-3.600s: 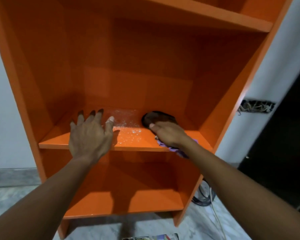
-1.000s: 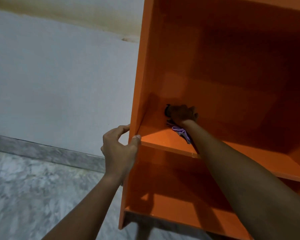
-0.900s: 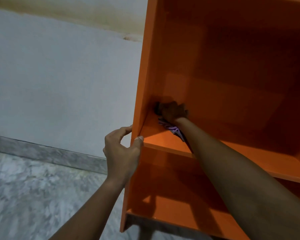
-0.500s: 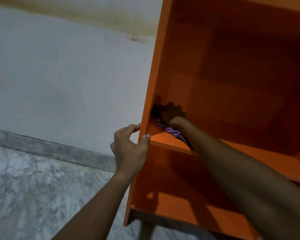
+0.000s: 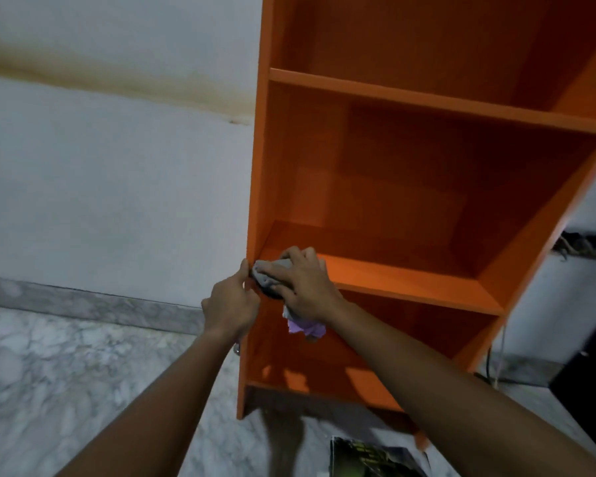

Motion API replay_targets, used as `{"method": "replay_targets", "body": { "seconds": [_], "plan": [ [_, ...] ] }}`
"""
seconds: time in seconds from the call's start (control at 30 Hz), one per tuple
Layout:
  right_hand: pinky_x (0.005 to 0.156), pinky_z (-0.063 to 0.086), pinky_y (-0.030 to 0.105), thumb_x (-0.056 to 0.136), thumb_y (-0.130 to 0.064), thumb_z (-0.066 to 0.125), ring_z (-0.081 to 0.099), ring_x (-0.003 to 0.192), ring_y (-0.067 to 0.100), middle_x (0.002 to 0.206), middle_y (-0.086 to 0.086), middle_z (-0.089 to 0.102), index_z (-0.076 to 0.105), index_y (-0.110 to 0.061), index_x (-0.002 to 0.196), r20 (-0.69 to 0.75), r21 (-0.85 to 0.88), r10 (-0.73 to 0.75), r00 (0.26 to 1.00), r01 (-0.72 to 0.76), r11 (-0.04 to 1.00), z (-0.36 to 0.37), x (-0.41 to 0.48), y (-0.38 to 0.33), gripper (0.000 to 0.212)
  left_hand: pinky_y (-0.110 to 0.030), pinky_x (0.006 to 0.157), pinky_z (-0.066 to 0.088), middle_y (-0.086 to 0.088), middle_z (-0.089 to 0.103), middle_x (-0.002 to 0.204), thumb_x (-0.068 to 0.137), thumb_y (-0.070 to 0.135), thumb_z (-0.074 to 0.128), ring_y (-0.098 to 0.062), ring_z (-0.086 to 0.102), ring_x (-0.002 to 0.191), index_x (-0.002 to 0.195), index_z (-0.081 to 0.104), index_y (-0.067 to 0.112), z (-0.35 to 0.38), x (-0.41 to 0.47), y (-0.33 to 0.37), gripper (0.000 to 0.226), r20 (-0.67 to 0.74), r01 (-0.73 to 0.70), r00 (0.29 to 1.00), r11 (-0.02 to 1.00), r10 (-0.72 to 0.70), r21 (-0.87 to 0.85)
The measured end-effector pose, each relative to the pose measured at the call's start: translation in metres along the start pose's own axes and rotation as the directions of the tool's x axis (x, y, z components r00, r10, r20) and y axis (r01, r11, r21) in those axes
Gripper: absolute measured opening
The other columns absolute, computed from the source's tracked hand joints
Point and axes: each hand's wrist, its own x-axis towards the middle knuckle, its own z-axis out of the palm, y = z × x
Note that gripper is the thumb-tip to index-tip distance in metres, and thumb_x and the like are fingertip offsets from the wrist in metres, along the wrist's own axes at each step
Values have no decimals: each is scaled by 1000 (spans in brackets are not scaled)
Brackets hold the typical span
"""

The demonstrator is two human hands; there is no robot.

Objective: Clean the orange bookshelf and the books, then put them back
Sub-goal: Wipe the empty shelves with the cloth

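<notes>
Beside the stained wall, we are steadying the orange bookshelf (image 5: 259, 166) by its left side panel. Our left hand (image 5: 229, 306) is still curling round the panel's front edge, thumb raised along it. Touching that edge, the cloth (image 5: 265, 271) is bunching grey under the bent fingers of our right hand (image 5: 305, 282), with a purple tail hanging below the palm. Half a second ago this hand was working deep in the back left corner. Now it is arriving at the front left corner of the middle shelf (image 5: 410, 280), and the white dust seen seconds ago is no longer showing. We are judging this board nearly done, while the shelves in view are standing bare, awaiting their books. Only part of one book (image 5: 369, 457) is showing on the floor, cut off by the frame's bottom edge. The bookshelf's top and right side are running out of view.
</notes>
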Motion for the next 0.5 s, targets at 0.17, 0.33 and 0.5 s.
{"method": "replay_targets", "body": {
  "seconds": [0.17,0.33,0.5],
  "plan": [
    [95,27,48,101,-46,39,39,129,27,145,-1,46,38,-52,145,-149,-156,176,973,-199,967,3,-41,27,45,-55,118,19,-4,15,168,89,25,57,-29,13,153,161,12,27,17,-22,12,85,97,-283,959,891,266,354],
    [106,27,58,100,-44,44,48,131,27,132,2,54,47,-38,125,-314,-155,375,872,-436,886,5,-87,73,26,-57,123,4,-4,2,170,88,42,62,-33,-6,156,161,0,24,43,-23,38,98,271,-374,925,768,267,520],
    [110,17,62,102,-45,39,43,140,31,135,5,55,56,-31,127,-397,-116,494,773,-577,809,-1,-117,115,33,-61,121,0,-4,-2,170,85,44,66,-37,-11,155,161,-2,25,64,-32,64,104,288,-333,936,766,201,549]
  ]
}}
